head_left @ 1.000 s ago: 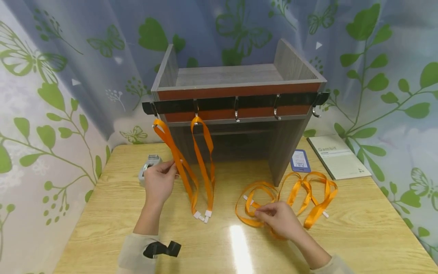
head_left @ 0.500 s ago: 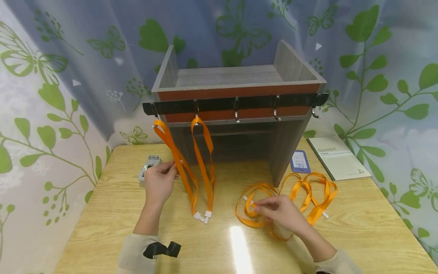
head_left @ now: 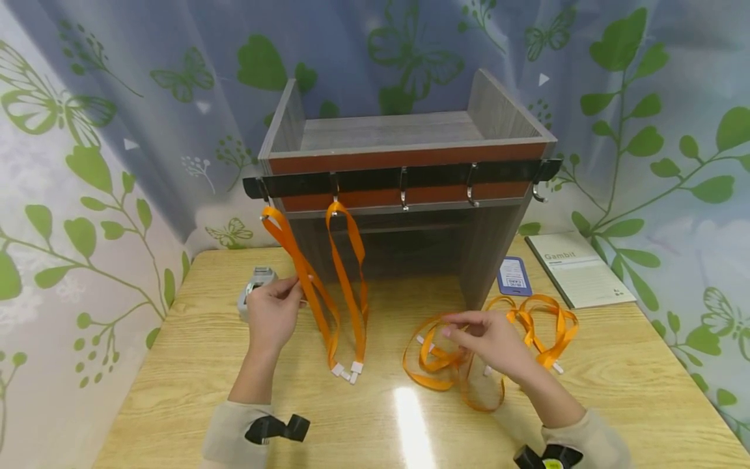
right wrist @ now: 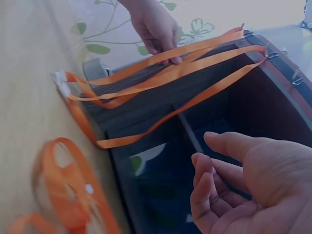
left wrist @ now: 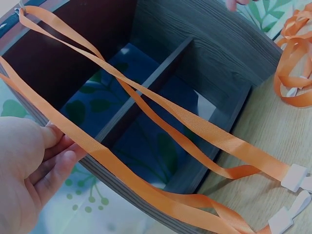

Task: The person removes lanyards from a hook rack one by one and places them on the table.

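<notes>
Two orange lanyards hang from the leftmost hooks of a black hook rail, their white clips low near the tabletop. My left hand pinches the outer lanyard partway down; in the left wrist view its fingertips pass behind the strap. The inner lanyard hangs beside it, untouched. More orange lanyards lie in loose loops on the table at the right. Over these loops is my right hand. In the right wrist view its thumb and bent fingers stand apart with nothing between them.
A grey wooden shelf unit with a red-brown front carries the rail; three metal hooks hold nothing. Behind my left hand is a grey device. A blue-framed card holder and a notebook lie back right on the wooden table.
My right hand has risen from the loose lanyards and moved back and slightly right, uncovering a loop of strap under it. My left hand has stayed at the hanging lanyard.
</notes>
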### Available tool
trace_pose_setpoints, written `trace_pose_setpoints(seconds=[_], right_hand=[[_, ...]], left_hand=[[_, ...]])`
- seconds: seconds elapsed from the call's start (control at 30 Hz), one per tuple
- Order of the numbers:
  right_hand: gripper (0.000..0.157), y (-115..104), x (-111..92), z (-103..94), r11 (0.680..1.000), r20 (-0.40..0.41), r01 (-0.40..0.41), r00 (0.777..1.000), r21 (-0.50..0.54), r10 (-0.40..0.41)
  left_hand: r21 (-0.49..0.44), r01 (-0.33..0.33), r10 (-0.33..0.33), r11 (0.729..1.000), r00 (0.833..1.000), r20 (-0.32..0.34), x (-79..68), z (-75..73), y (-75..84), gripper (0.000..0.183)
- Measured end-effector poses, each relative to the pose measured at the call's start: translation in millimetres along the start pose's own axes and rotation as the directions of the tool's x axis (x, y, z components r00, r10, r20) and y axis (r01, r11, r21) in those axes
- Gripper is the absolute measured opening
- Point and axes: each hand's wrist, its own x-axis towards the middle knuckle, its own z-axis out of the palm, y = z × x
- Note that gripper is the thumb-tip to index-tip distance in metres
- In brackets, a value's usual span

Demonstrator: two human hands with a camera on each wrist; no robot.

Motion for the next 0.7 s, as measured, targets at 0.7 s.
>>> trace_pose_setpoints(seconds=[0.7], right_hand=[[0.046,-11.1,4.0,-54.5,1.0,-0.237,0.004,0.971,0.012,-0.001]], left_hand=[[0.004,-0.062,0.062,0.998,0.998,-0.03,-2.8,0.2,-1.8,0.018]])
